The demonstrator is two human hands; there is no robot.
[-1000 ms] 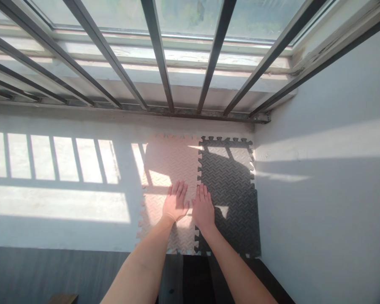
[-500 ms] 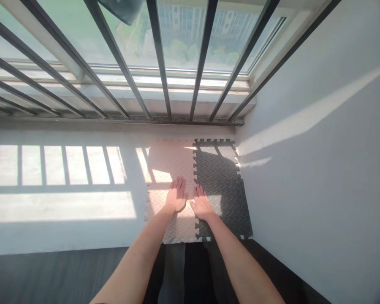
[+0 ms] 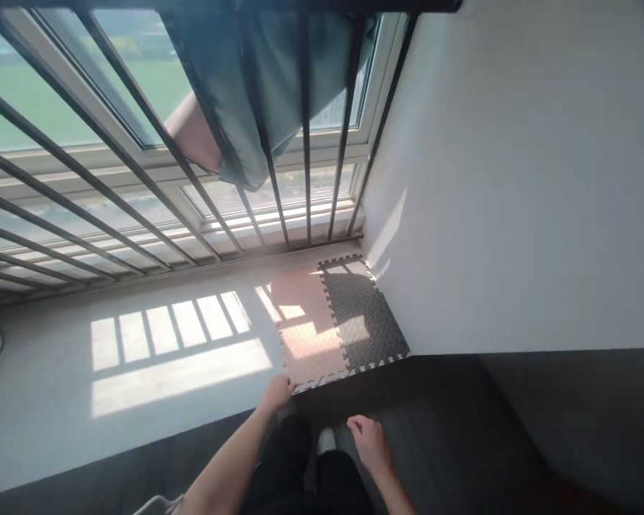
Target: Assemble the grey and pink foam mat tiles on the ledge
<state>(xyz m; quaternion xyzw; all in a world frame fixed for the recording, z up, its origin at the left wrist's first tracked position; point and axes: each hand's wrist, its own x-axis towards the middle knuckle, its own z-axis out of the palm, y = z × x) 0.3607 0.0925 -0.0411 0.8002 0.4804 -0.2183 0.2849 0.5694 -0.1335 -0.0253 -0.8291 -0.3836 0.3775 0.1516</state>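
Observation:
Pink foam floor tiles (image 3: 310,350) with jigsaw edges lie flat on the white ledge. Dark grey foam tiles (image 3: 366,304) join them on the right, along the wall. My left hand (image 3: 279,393) is by the near left corner of the pink tiles, its fingers curled in and nothing seen in them; whether it touches the edge I cannot tell. Over the dark floor, apart from the tiles, hangs my right hand (image 3: 371,442), loosely closed with nothing visible inside.
Metal railing bars (image 3: 305,129) stand behind the ledge, in front of a window. A grey-green cloth (image 3: 236,93) hangs beyond them. The white wall (image 3: 515,179) bounds the right side. Dark floor (image 3: 434,422) drops below the ledge's front edge.
Both hands have come off the foam tiles, where they lay flat, and moved back toward me, their fingers curling. My view has tilted up, bringing the hanging cloth and more floor into sight.

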